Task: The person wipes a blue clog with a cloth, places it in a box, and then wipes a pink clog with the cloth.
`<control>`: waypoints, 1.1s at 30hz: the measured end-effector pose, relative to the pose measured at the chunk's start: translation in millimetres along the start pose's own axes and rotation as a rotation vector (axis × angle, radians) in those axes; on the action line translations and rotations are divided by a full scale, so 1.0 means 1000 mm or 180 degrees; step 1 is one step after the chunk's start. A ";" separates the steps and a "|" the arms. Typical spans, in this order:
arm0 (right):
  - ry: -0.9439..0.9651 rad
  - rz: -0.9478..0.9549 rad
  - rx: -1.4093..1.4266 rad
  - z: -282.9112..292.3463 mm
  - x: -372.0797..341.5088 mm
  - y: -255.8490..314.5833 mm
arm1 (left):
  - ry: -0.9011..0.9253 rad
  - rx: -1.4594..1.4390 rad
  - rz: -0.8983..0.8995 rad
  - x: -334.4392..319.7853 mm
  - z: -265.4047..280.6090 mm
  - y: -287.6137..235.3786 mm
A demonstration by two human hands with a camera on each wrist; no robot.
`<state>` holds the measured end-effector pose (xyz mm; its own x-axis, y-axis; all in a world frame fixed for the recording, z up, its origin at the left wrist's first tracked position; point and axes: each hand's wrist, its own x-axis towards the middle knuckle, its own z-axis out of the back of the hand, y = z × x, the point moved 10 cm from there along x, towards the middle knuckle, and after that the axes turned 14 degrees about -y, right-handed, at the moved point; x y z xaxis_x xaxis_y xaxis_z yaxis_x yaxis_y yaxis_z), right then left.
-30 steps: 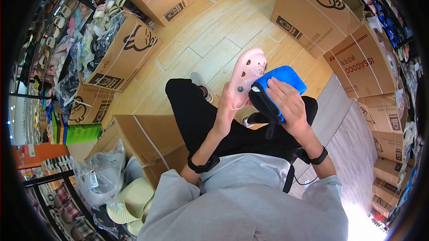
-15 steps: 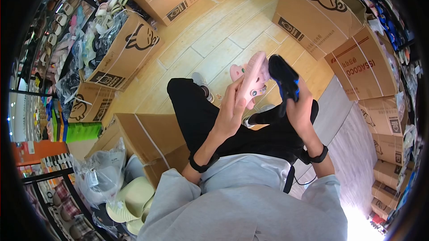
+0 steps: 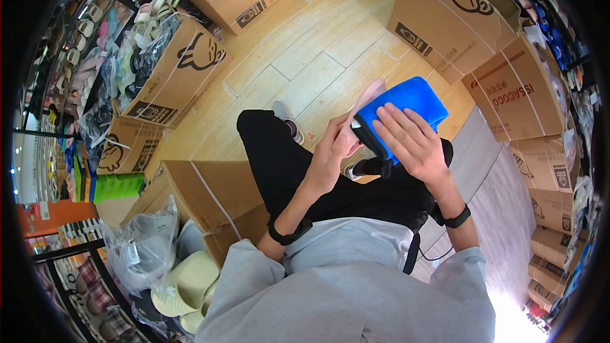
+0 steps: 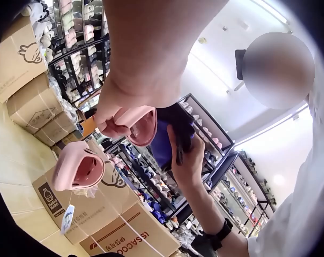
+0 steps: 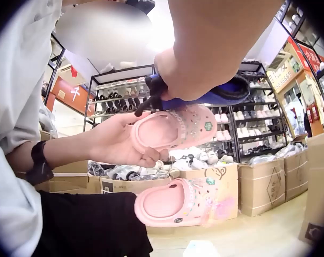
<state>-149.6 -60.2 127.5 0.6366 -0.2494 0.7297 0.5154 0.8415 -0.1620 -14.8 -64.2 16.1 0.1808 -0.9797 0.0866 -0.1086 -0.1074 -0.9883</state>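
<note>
My left hand (image 3: 327,165) holds a pink clog (image 3: 370,93) by its heel end, the thumb along its side. Charms and beads decorate the clog's top in the right wrist view. A second pink clog (image 5: 162,209) hangs below the first, with a paper tag (image 4: 67,219) dangling under it in the left wrist view. My right hand (image 3: 416,152) grips a blue plush pad (image 3: 413,92) with a black edge and strap, fingers laid over its blue face. That pad overlaps much of the held clog in the head view.
A cardboard box (image 3: 210,193) stands by the left knee, beside pale green slippers (image 3: 181,286). More cartons line the tiled floor, one large carton (image 3: 445,19) at upper right and a box of bagged shoes (image 3: 171,76) at left. Shoe racks (image 5: 124,96) stand behind.
The right hand first turned the pad to its black side, away from the clog, then turned the blue face up again over it. The clog has tipped onto its side.
</note>
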 end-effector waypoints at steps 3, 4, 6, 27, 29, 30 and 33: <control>-0.0022 -0.0339 -0.0078 -0.001 0.000 -0.016 | 0.0074 0.0170 0.0087 -0.001 0.002 0.002; -0.0032 -0.0477 -0.0095 -0.001 0.000 -0.022 | 0.0048 0.0159 0.0075 -0.001 0.002 0.000; -0.0080 -0.0680 -0.0093 -0.002 -0.001 -0.032 | 0.0014 0.0140 0.0051 0.000 -0.001 -0.004; -0.1143 -0.0985 0.0772 0.021 -0.020 -0.043 | -0.0022 -0.1942 0.1589 -0.009 -0.002 0.044; -0.0697 -0.0402 0.1011 0.013 -0.019 -0.019 | 0.0072 -0.2122 0.1694 -0.010 -0.005 0.040; -0.0537 -0.0243 0.0840 0.010 -0.018 -0.009 | 0.0113 -0.2213 0.1746 -0.012 -0.006 0.039; -0.0589 -0.0636 0.0921 0.005 -0.022 -0.024 | 0.0121 -0.2188 0.1809 -0.013 -0.004 0.044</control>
<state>-178.7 -72.2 119.0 0.4124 -0.3537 0.8395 0.4189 0.8920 0.1700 -25.6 -57.2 -28.1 -0.1102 -0.9195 -0.3774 -0.7364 0.3306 -0.5903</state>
